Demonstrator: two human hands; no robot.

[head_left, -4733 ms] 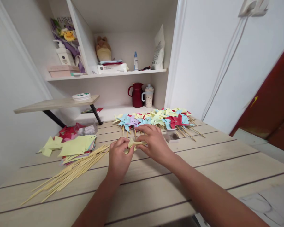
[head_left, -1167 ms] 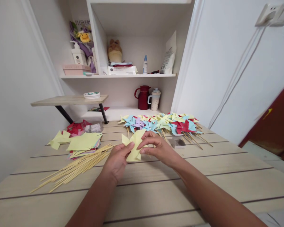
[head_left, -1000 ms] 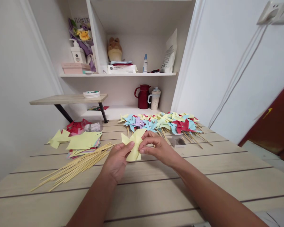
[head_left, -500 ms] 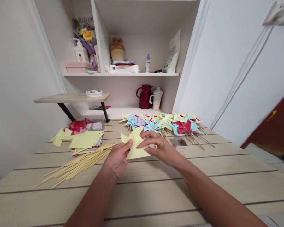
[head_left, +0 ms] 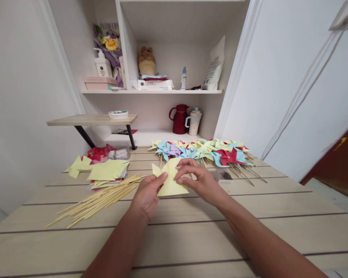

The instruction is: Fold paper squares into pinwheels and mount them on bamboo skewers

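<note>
A light yellow sheet of paper (head_left: 171,183), partly folded with pointed flaps at its upper left, is held above the table in front of me. My left hand (head_left: 150,193) pinches its left side, the thumb lying on top. On the right side, my right hand (head_left: 197,178) has its curled fingers and thumb at the paper's edge; the fingertips partly hide that corner. Left of my left hand lies a bundle of thin wooden sticks (head_left: 100,200). Behind the sticks are a stack of coloured paper sheets (head_left: 108,170) and a folded yellow paper piece (head_left: 79,166).
Finished paper pinwheels (head_left: 201,152) on sticks are piled at the back right. A small clear box (head_left: 224,176) sits before them. Red paper pieces (head_left: 100,153) lie at the back left, under a raised wooden shelf (head_left: 92,120). A red jug (head_left: 179,119) and a cup (head_left: 194,122) stand behind.
The paper's upper flap, upright and pointed before, now looks broader and flatter. Both hands stay on the paper. The whole view has shifted slightly.
</note>
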